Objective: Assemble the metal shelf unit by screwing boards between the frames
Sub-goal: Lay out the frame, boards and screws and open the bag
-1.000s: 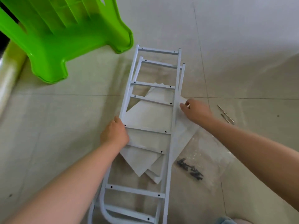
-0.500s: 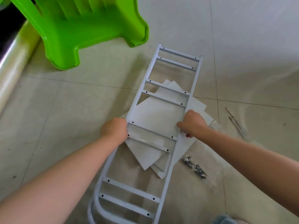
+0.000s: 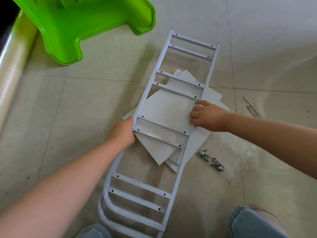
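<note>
Two white metal ladder-shaped frames (image 3: 141, 185) lie stacked, one on top of the other, on the tiled floor. Under their middle sits a loose pile of white boards (image 3: 168, 109), fanned at different angles. My left hand (image 3: 122, 133) grips the left rail of the frames beside a pair of rungs. Across from it, my right hand (image 3: 205, 117) has its fingers curled over the right rail, and that stretch of rail is hidden by the hand. Small screw holes show along the rungs.
A clear plastic bag with several dark screws (image 3: 211, 160) lies right of the frames. Two thin metal tools (image 3: 252, 107) rest further right. A green plastic stool (image 3: 85, 23) stands at the top left. My knees (image 3: 248, 222) are at the bottom edge.
My right hand left the edge of the boards and took hold of the right rail. The two offset frames now sit squared up together, and their far end has swung to the right.
</note>
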{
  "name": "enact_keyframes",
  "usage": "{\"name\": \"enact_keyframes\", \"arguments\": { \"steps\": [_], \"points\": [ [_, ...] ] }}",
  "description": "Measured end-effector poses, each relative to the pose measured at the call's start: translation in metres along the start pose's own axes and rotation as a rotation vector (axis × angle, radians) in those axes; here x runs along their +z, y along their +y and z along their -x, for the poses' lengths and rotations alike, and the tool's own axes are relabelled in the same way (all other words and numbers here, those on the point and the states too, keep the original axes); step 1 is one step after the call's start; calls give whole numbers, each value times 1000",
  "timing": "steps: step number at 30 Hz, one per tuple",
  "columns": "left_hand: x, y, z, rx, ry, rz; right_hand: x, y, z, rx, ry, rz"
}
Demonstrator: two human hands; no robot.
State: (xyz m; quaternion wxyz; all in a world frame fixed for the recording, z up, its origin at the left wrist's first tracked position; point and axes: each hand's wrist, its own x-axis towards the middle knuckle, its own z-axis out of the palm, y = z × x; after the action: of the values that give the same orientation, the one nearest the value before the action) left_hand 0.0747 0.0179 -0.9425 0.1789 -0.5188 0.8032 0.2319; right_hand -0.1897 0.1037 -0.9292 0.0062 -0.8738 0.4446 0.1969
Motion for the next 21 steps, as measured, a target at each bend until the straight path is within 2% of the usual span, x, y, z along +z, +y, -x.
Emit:
{"name": "enact_keyframes", "arguments": {
  "steps": [3,7,11,14,17,19,21],
  "points": [
    [-10,0,-8,-30,76,-58,3,1,-6,-110,42,46],
    [-35,-2,-31,-68,124,31,-5,4,-14,-114,-61,-13],
    [-67,6,-58,-108,126,123,-27,14,-30,18,-237,-23],
    [-83,20,-69,-100,170,124,-44,34,-40,143,-289,-41],
    [-83,41,-70,34,256,101,-58,61,-39,259,-337,-53],
    [-77,55,-68,246,395,90,-56,79,-32,318,-352,-40],
    [-72,68,-65,449,452,-18,-53,94,-23,370,-355,-43]
  ]
}}
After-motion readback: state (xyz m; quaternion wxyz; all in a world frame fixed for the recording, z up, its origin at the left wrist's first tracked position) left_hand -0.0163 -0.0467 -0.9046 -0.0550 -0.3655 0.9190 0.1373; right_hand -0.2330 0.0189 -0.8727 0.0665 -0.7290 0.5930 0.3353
